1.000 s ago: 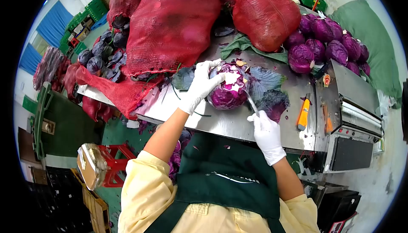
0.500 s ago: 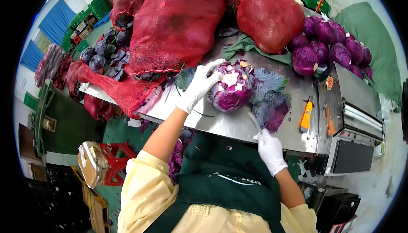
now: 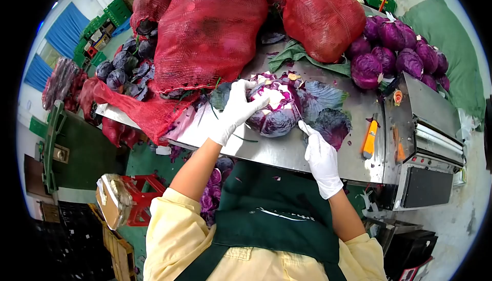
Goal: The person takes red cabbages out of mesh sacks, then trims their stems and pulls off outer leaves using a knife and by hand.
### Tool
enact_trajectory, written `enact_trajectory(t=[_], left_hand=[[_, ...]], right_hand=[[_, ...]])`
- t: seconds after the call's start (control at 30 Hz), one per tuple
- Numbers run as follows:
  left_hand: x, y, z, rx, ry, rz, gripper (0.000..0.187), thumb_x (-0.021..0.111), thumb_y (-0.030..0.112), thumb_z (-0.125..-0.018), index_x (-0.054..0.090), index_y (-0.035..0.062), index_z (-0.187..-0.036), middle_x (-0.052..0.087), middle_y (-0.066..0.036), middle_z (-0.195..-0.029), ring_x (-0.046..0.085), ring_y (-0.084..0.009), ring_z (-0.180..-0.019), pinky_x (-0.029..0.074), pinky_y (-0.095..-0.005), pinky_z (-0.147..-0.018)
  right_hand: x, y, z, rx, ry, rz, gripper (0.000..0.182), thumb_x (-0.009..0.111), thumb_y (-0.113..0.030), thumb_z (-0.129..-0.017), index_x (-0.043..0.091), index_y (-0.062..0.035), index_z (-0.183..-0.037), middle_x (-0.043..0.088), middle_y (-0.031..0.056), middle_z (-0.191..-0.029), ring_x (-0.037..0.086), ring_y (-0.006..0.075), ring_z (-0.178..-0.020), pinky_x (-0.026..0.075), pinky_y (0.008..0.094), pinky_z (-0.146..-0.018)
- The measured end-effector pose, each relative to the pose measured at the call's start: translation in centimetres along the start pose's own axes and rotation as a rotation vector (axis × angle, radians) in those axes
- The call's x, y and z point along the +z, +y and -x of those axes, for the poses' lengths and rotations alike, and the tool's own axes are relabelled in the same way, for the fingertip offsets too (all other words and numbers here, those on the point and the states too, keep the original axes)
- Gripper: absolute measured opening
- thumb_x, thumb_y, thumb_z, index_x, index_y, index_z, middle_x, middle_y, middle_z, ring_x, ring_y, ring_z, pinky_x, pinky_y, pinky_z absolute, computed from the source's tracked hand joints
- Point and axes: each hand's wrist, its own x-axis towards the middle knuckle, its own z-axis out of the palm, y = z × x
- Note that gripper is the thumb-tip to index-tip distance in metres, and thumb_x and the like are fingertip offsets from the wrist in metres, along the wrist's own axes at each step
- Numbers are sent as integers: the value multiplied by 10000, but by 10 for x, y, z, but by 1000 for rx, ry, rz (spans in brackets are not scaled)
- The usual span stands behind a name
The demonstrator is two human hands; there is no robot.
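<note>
A red cabbage [image 3: 274,119] sits on the steel table, its pale cut stem end facing up. My left hand [image 3: 237,111], in a white glove, grips it from the left, thumb across the top near the stem. My right hand [image 3: 323,162], also gloved, is closed round a knife [image 3: 301,119]; the thin blade touches the right side of the cabbage. Loose outer leaves [image 3: 323,101] lie just right of the cabbage, and one dark purple leaf [image 3: 333,127] lies beside my right hand.
Large red mesh sacks [image 3: 210,29] stand behind. A pile of trimmed red cabbages [image 3: 400,55] is at the back right, near a steel machine [image 3: 430,137]. An orange cutter [image 3: 370,137] lies on the table [image 3: 251,150]. Untrimmed cabbages [image 3: 123,65] sit at the left, above a red stool [image 3: 138,194].
My right hand has moved up and left, bringing the knife against the cabbage. The cabbage has turned and tilted slightly under my left hand, which has shifted a little down.
</note>
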Motion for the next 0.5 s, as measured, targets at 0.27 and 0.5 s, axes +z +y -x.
enact_trajectory(t=[0.27, 0.5], left_hand=[[-2, -12, -5, -28, -164, 252, 668, 713, 221, -872, 436, 62, -1459, 481, -182, -1406, 437, -278, -1325, 303, -382, -1154], [7, 6, 7, 18, -128, 277, 636, 715, 185, -862, 443, 38, -1418, 503, -142, -1391, 434, -258, -1340, 288, -370, -1163]], right_hand=[[-6, 9, -14, -41, 3, 172, 351, 430, -259, -1044, 606, -149, -1327, 674, 126, -773, 615, 269, -624, 480, 380, -605], [19, -5, -38, -175, 61, 469, 494, 534, -305, -985, 449, -288, -1471, 672, 136, -720, 646, 343, -602, 493, 457, -534]])
